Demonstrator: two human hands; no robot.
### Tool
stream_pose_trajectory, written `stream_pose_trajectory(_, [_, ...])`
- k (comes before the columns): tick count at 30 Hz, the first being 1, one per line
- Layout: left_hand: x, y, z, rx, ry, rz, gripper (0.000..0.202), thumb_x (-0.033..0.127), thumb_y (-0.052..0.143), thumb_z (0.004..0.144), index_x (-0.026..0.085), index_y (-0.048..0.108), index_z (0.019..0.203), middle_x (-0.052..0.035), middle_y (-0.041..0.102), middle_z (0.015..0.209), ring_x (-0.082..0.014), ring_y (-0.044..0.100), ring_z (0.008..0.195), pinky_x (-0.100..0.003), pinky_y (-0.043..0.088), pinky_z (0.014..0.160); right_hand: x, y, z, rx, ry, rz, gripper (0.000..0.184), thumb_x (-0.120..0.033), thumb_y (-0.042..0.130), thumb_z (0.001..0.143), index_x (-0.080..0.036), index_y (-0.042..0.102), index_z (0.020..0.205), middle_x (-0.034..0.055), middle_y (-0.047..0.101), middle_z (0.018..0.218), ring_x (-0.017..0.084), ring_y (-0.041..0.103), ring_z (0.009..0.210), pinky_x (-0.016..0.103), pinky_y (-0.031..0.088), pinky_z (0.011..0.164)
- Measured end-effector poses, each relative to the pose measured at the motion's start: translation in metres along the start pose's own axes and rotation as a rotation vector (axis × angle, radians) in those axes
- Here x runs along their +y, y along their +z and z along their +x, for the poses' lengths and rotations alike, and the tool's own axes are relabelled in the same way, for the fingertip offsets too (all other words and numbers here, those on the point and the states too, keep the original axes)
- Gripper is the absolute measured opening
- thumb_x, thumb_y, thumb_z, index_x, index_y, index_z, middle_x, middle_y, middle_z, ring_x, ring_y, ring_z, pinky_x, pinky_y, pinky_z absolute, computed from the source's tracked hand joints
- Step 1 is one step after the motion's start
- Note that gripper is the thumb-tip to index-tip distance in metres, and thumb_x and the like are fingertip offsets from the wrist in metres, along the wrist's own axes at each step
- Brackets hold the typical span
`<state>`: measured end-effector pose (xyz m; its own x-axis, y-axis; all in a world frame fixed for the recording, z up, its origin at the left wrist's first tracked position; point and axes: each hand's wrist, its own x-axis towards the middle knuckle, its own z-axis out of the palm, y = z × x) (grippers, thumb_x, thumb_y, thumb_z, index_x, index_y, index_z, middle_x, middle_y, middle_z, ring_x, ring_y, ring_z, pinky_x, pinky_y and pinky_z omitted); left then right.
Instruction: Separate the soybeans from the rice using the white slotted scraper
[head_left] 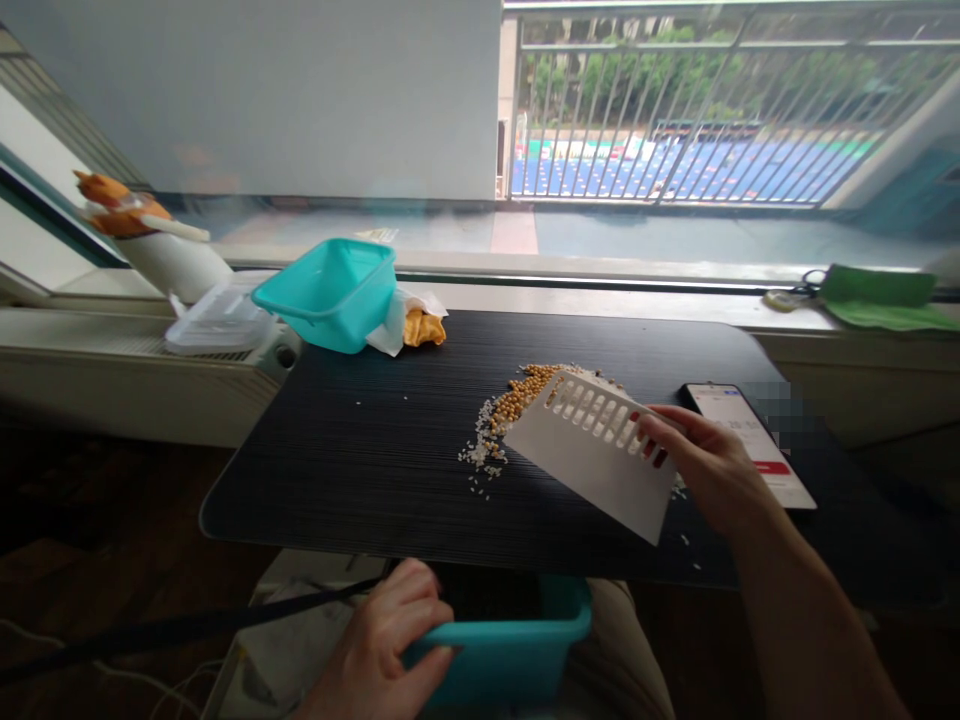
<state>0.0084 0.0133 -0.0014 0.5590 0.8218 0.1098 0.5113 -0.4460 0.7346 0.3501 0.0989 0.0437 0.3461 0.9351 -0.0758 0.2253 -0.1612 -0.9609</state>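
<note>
My right hand (709, 465) grips a white plastic scraper with slots (585, 455), held edge-down on the dark tabletop (360, 470). Behind and left of the scraper lies a heap of yellow beans mixed with white rice grains (510, 405). My left hand (379, 640) is closed on the rim of a teal plastic bin (510, 650) held just below the table's near edge, under the scraper.
A second teal bin (330, 292) sits tilted at the table's far left, beside a clear lidded box (217, 322) and a crumpled white and orange wrapper (420, 325). A phone (750, 440) lies right of my right hand. A green cloth (885, 298) rests on the sill.
</note>
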Motion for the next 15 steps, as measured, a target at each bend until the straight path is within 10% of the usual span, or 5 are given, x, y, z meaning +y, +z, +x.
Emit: stream_pose_trajectory(15, [0.0006,0.0009,-0.0003,-0.012,-0.034,0.005,0.019,0.004,0.055,0.08,0.018,0.066,0.073,-0.0041,0.062,0.076,-0.0201,0.063,0.078,-0.027,0.05,0.066,0.001,0.0026,0.005,-0.059,0.01,0.015,0.052,-0.066,0.081,0.062,-0.018,0.079,0.083,0.0023,0.066,0.063,0.014,0.055,0.058,0.025,0.044,0.053])
